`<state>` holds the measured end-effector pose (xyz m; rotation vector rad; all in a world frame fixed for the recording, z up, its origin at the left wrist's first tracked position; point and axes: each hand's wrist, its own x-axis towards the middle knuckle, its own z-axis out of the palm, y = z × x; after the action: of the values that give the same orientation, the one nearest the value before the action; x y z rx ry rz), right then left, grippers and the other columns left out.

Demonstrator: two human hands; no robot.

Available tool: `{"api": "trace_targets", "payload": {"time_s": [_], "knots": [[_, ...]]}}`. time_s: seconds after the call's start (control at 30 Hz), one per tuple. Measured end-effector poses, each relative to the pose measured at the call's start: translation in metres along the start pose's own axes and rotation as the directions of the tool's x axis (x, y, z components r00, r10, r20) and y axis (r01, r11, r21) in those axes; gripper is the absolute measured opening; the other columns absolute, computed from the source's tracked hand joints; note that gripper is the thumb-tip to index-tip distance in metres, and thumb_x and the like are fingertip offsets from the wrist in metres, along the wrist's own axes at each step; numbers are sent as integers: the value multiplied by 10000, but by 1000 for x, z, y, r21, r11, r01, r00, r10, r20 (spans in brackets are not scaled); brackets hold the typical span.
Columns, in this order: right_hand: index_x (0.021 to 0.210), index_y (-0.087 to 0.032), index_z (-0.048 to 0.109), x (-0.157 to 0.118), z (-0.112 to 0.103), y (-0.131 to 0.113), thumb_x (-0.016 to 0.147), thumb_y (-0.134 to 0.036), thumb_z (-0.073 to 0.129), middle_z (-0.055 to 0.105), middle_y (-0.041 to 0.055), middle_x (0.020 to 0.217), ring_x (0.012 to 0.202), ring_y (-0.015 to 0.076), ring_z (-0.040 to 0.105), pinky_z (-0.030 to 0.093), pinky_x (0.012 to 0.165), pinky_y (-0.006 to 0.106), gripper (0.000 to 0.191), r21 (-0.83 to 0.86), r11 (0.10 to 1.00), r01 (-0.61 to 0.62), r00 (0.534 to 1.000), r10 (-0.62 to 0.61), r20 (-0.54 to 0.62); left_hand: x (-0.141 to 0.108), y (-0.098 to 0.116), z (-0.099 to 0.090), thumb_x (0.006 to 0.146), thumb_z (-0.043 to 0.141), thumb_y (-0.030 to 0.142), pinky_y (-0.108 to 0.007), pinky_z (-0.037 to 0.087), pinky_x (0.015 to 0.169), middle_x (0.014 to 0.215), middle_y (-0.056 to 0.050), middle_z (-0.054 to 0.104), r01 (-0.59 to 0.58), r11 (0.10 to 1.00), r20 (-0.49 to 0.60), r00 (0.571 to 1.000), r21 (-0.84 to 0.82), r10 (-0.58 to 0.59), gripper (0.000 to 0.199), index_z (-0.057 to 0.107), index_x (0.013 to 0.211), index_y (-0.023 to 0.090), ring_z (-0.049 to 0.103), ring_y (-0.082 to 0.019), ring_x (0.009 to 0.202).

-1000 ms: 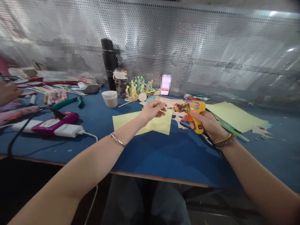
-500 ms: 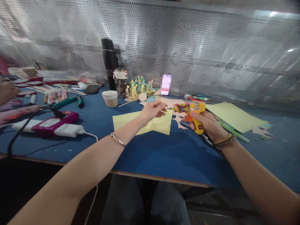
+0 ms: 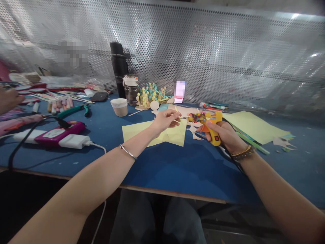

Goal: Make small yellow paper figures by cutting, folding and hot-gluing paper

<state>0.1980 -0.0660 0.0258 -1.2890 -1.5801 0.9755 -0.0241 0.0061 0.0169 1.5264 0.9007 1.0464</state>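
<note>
My left hand [image 3: 165, 122] pinches a thin yellow paper strip [image 3: 177, 115] between its fingertips, above a folded pale yellow paper sheet [image 3: 165, 135]. My right hand [image 3: 219, 133] grips an orange and yellow hot glue gun [image 3: 214, 127] by its handle. The gun's thin nozzle [image 3: 184, 117] points left, close to the strip, and I cannot tell whether they touch. A multicoloured patch [image 3: 196, 117] covers the gun's barrel. Cut pale paper pieces [image 3: 193, 130] lie beneath the nozzle.
A pale green paper sheet [image 3: 254, 127] lies right on the blue table [image 3: 162, 169]. Behind stand a black flask [image 3: 118, 67], a bottle, a paper cup [image 3: 118, 107] and a paper model [image 3: 149, 96]. A power bank and pliers lie left; another person's hand [image 3: 8, 100] shows there.
</note>
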Motion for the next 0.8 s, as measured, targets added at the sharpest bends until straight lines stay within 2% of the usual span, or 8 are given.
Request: {"api": "trace_targets", "payload": {"time_s": [0.8], "knots": [[795,-136,721,0,0,2,811,-519,555,547,20,463,405,81,441,311,367,193,418,10,1000,-5,1000,5,-14,0,1,0,834,552,365,-263,486,699,856,-62,671,0,999,-14,1000,-36,-1,210,639,849,175,658,-120,712]]}}
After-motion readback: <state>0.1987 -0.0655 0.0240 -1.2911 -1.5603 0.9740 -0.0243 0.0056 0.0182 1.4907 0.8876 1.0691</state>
